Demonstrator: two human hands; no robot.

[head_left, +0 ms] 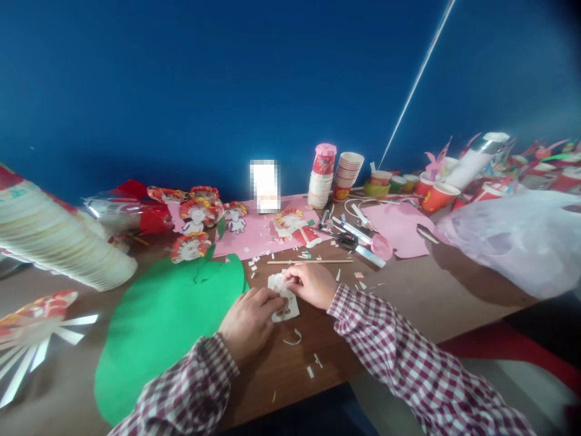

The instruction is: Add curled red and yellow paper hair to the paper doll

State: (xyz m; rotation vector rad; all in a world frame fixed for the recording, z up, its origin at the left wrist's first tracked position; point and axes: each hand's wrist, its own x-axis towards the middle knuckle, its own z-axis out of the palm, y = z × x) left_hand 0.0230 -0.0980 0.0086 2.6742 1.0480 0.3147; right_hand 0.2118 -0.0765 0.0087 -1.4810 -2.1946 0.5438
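A small white piece of paper (293, 307) with reddish-brown marks lies on the brown table in front of me. My left hand (249, 318) is closed at its left edge, fingers bent and pressed onto the paper. From the right, my right hand (314, 283) reaches the paper's upper part, its thumb and fingers pinched together there. Any smaller thing between those fingertips is hidden. Just beyond the hands is a thin wooden stick (310, 261). A curled white paper strip (294, 338) rests on the near side.
Green paper (167, 327) spreads at left beside a leaning stack of paper cups (68, 233). Pink sheets (399, 227), markers (356, 231), a glue stick (370, 255) and stacked cups (348, 175) stand farther back. A plastic bag (512, 239) lies right. Paper scraps are scattered around.
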